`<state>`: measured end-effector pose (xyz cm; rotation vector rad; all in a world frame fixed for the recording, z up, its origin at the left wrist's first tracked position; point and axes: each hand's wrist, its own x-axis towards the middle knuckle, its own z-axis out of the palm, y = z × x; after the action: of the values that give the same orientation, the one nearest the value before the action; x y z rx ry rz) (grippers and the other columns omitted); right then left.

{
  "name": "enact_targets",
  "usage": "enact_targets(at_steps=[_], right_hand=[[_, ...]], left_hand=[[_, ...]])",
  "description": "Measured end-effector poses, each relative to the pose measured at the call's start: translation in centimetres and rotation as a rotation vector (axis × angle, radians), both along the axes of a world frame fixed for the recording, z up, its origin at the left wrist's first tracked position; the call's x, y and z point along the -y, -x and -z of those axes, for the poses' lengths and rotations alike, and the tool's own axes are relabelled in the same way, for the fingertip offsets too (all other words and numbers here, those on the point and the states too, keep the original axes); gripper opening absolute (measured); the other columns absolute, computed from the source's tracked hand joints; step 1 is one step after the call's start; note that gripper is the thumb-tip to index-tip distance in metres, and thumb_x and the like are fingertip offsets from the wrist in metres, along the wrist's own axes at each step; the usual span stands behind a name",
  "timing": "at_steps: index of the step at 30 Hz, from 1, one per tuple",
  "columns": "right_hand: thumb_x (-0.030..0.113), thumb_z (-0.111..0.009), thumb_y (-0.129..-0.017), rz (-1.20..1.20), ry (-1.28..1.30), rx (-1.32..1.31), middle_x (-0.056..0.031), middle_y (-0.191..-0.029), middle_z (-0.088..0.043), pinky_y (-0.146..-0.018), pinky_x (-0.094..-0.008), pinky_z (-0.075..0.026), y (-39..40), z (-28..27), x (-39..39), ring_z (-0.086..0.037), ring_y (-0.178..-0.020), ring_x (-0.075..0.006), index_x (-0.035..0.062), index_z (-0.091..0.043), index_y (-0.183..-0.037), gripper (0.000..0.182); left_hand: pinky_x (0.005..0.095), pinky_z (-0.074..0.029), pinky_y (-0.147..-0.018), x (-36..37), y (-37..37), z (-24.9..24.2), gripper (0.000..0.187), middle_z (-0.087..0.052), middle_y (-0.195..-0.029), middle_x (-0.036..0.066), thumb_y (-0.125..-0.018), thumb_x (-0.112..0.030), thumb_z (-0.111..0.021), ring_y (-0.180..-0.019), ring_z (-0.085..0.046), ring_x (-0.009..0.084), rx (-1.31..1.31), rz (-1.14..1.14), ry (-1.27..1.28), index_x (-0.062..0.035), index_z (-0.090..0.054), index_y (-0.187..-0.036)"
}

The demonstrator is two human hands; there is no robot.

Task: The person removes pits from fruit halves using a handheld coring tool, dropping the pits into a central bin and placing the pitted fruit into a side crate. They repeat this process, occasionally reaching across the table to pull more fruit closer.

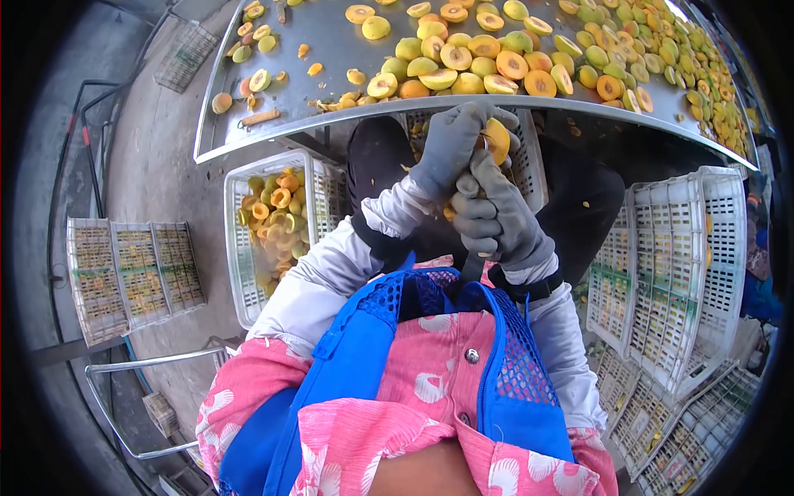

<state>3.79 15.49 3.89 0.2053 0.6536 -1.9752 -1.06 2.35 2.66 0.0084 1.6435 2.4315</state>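
Both of my hands wear grey gloves and meet just below the table's front edge. My left hand (451, 147) is closed around a yellow peach half (497, 140), whose orange flesh shows between the fingers. Right beneath it, my right hand (503, 217) is curled into a grip, its upper fingers close to the peach half. What the right hand holds is hidden by the glove. On the metal table (331, 62) lie many cut peach halves (455, 56) in a heap. A wooden-handled tool (260, 118) rests near the table's left corner.
A white crate (234, 240) with peach halves stands at my left, and another crate (529, 157) sits between my legs under the table edge. Tall white crates (670, 273) stand at my right. Further crates (136, 277) and a metal frame (157, 364) are at far left.
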Motion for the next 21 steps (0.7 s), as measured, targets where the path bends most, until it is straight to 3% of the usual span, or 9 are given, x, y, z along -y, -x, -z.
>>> enact_targets(at_steps=[5,8,12,13,14,16,19,20,21], right_hand=[[0.058,-0.036,-0.099,-0.114,0.087,0.061,0.0101,-0.059,-0.023,-0.034,-0.0186,-0.013,1.1,2.0,-0.8,-0.016,-0.04,-0.0007,0.0153,-0.041,-0.087,0.045],[0.057,-0.035,-0.1,-0.191,0.156,0.133,0.0099,-0.059,-0.024,-0.034,-0.0188,-0.013,0.7,2.6,-0.6,-0.015,-0.04,-0.0011,0.0159,-0.042,-0.088,0.044],[0.059,-0.036,-0.098,-0.05,0.061,0.02,0.0097,-0.059,-0.024,-0.034,-0.0191,-0.014,-0.3,2.0,1.2,-0.015,-0.04,-0.0018,0.0172,-0.044,-0.085,0.045],[0.061,-0.037,-0.098,-0.017,0.022,-0.043,0.0097,-0.058,-0.024,-0.033,-0.0193,-0.015,-0.6,2.1,1.2,-0.014,-0.04,-0.0021,0.0177,-0.044,-0.084,0.046],[0.061,-0.037,-0.098,-0.026,0.018,-0.042,0.0097,-0.058,-0.024,-0.033,-0.0193,-0.015,-0.8,2.4,1.2,-0.014,-0.04,-0.0021,0.0177,-0.044,-0.084,0.046],[0.063,-0.036,-0.096,-0.042,0.09,-0.001,0.0091,-0.058,-0.024,-0.033,-0.0199,-0.016,-0.7,3.1,1.1,-0.014,-0.039,-0.0028,0.0181,-0.046,-0.083,0.048],[0.061,-0.033,-0.098,-0.034,0.177,0.058,0.0082,-0.056,-0.025,-0.032,-0.02,-0.015,-0.6,5.2,0.3,-0.013,-0.039,-0.0027,0.0164,-0.049,-0.085,0.049],[0.06,-0.032,-0.098,-0.031,0.258,0.097,0.0079,-0.056,-0.025,-0.032,-0.0201,-0.015,-0.2,5.9,0.1,-0.013,-0.039,-0.0028,0.0157,-0.05,-0.085,0.05],[0.059,-0.031,-0.099,-0.013,0.263,0.137,0.0077,-0.056,-0.026,-0.032,-0.0201,-0.015,0.0,6.1,0.0,-0.012,-0.038,-0.0028,0.0143,-0.05,-0.086,0.05]], left_hand=[[0.0276,-0.055,-0.06,0.4,0.2,2.6,0.043,-0.069,-0.082,0.016,-0.099,-0.035,-0.045,-0.063,-0.065,0.0178,0.066,-0.035,-0.024,0.0022,-0.065,-0.105],[0.0287,-0.055,-0.059,1.2,0.0,3.5,0.048,-0.069,-0.082,0.016,-0.098,-0.041,-0.045,-0.063,-0.065,0.0194,-0.097,0.102,0.224,0.0028,-0.065,-0.105],[0.0318,-0.055,-0.06,0.8,-0.4,3.8,0.056,-0.069,-0.084,0.015,-0.098,-0.049,-0.04,-0.065,-0.065,0.0217,0.211,-0.008,-0.159,0.0011,-0.062,-0.108],[0.0327,-0.056,-0.062,1.3,-0.4,4.8,0.055,-0.068,-0.089,0.016,-0.1,-0.05,-0.037,-0.067,-0.066,0.0219,0.29,-0.025,-0.504,0.0002,-0.059,-0.111],[0.0327,-0.056,-0.062,1.5,-0.7,6.0,0.055,-0.068,-0.089,0.016,-0.1,-0.05,-0.037,-0.067,-0.066,0.0219,0.289,-0.032,-0.509,0.0002,-0.059,-0.111],[0.0338,-0.057,-0.06,2.2,-2.1,5.5,0.045,-0.067,-0.084,0.017,-0.102,-0.038,-0.04,-0.064,-0.066,0.0228,0.103,-0.484,-0.362,0.0032,-0.058,-0.109],[0.0317,-0.056,-0.057,9.6,-6.7,5.5,0.039,-0.067,-0.091,0.014,-0.101,-0.036,-0.048,-0.068,-0.066,0.0193,0.026,-0.516,-0.097,0.0002,-0.058,-0.11],[0.0297,-0.055,-0.058,12.4,-8.6,5.8,0.036,-0.068,-0.088,0.012,-0.1,-0.033,-0.05,-0.07,-0.065,0.0199,0.104,-0.692,-0.003,0.0007,-0.062,-0.106],[0.0301,-0.054,-0.064,16.4,-11.1,7.5,0.034,-0.069,-0.09,0.01,-0.098,-0.029,-0.053,-0.073,-0.066,0.0204,-0.005,-0.766,0.511,0.0018,-0.067,-0.101]])
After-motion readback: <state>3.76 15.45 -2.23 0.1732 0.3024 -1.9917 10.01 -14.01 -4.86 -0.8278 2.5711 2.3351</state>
